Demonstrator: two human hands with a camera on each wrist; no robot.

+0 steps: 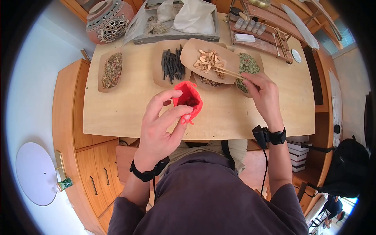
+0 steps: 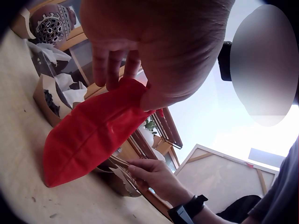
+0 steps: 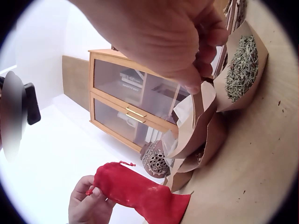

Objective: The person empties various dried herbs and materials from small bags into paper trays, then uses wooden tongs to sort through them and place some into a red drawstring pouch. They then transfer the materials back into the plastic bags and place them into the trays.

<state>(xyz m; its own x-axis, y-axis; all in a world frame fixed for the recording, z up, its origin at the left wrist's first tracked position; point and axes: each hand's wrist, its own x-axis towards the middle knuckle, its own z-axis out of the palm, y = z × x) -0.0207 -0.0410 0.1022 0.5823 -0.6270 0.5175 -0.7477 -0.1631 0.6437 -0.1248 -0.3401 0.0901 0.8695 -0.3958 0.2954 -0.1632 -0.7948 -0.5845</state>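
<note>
Left hand (image 1: 158, 127): fingers and thumb pinching rim of red pouch (image 1: 188, 94), mouth gaping, centre of frame. Right hand (image 1: 264, 93): pinching chopsticks (image 1: 232, 73), tips lying among pale slices (image 1: 208, 60), upper centre. Advisable: holding mouth wide, gripping few slices per lift.

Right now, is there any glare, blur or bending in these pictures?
Head view: fisheye bending bows the table, and the corners go black. Left wrist view: white glare at right beside a blurred oval patch; the left hand is shaded above the bag. Right wrist view: washed-out white at lower left, dark rim.
</note>
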